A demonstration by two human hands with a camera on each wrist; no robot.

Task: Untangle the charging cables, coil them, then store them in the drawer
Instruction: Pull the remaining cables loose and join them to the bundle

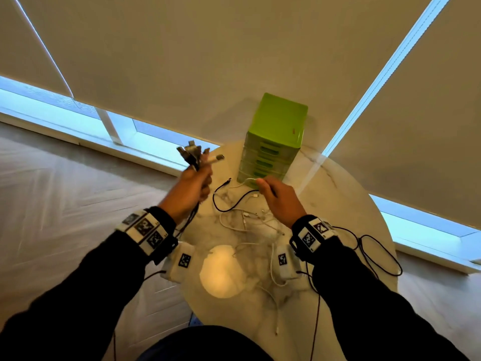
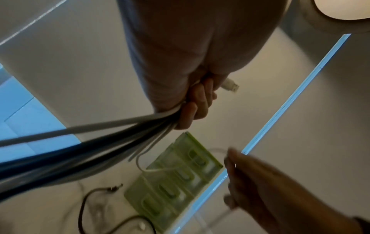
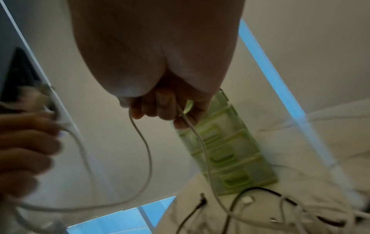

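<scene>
The left hand (image 1: 191,187) is raised to the left of the green drawer unit (image 1: 273,142), fingers curled round a bundle of cables (image 2: 112,139); black and white strands run down from the fist, and several plug ends (image 1: 194,152) fan out above it, one white USB plug (image 2: 230,85) pointing toward the unit. The right hand (image 1: 279,201) is held just in front of the unit's lowest drawers, its fingers (image 3: 160,107) closed on a thin white cable (image 3: 146,150); in the right wrist view that cable loops down from the fingers and swings across to the left hand, while another length drops toward the desk (image 1: 338,204).

The unit stands upright at the far edge of the round marble desk, all its drawers closed as far as the blur lets one tell; a black cable (image 1: 229,201) lies curved on the desk just in front of the unit, its plug pointing toward the lowest drawer; a loose tangle of white cables (image 1: 250,222) lies nearer the person than the black one, with one white strand (image 1: 274,303) trailing farther still from the unit toward the desk's near edge. A round glow of reflected light (image 1: 222,270) sits on the marble well in front of the unit.
</scene>
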